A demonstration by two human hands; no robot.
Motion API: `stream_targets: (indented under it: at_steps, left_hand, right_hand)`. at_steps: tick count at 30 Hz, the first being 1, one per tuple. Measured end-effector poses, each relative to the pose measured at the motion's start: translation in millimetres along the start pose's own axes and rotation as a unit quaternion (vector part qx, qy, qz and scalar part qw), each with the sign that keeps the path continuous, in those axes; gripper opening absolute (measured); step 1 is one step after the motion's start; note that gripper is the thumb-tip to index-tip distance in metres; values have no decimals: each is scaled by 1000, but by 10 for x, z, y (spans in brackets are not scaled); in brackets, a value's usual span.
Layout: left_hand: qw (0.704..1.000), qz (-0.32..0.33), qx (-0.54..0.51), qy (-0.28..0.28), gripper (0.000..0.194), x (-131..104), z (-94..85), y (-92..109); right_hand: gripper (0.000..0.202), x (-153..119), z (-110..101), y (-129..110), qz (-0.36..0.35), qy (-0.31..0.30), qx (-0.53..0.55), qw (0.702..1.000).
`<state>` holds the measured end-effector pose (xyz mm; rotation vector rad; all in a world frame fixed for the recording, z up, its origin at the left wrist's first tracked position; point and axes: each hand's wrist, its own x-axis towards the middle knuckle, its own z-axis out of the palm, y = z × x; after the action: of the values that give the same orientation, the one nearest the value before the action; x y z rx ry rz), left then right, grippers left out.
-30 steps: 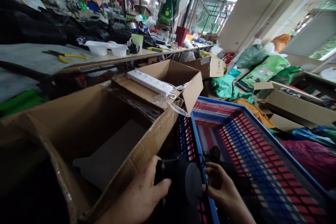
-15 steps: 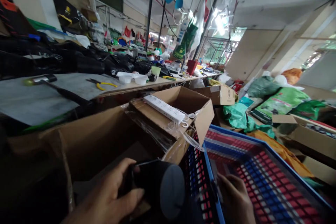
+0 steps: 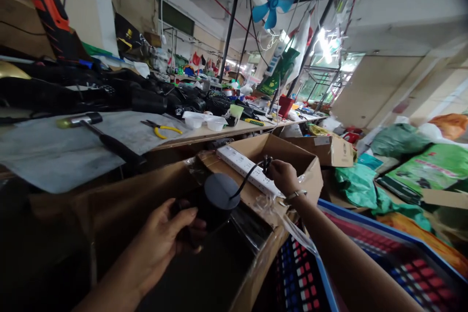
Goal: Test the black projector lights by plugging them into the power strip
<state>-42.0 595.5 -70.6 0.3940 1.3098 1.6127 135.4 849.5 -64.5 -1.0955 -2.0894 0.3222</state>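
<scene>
My left hand (image 3: 175,229) is closed round the side of a black cylindrical device (image 3: 215,214) with a flat grey round end, held above an open cardboard box. From that end a black cord (image 3: 246,180) arcs across to my right hand (image 3: 283,175). There my fingers pinch a dark bunched part of the cord, perhaps with its plug; the fingers hide its exact shape. Just beneath and left of this hand lies a white power strip (image 3: 243,168), resting on a flap of a smaller carton (image 3: 314,165).
The large cardboard box (image 3: 146,175) is below my left hand. A blue-rimmed plastic basket (image 3: 329,282) stands at right. On the workbench lie a hammer (image 3: 113,146), yellow-handled pliers (image 3: 164,131), white trays (image 3: 204,121) and black items (image 3: 146,100). Green bags (image 3: 358,185) are piled at far right.
My right hand has come up out of the basket area to the power strip, now gripping the cord. My left hand has raised the black device slightly, and the view has shifted.
</scene>
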Motion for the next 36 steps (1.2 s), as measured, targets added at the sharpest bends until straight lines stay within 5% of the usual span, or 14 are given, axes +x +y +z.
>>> stream_targets:
  at_steps: [4, 11, 21, 36]
  left_hand:
    - [1000, -14, 1, -12, 20, 209, -42, -123]
    - [999, -32, -15, 0, 29, 355, -88, -298]
    - [996, -50, -68, -27, 19, 483, -23, -280]
    - [996, 3, -80, -35, 22, 553, -41, -343]
  right_hand:
    - [26, 223, 198, 42, 7, -25, 1, 1000]
    - [19, 355, 213, 103, 21, -68, 0, 997]
    - [28, 314, 503, 325, 21, -1, 3, 1000]
    - [27, 253, 624, 423, 4, 66, 5, 998]
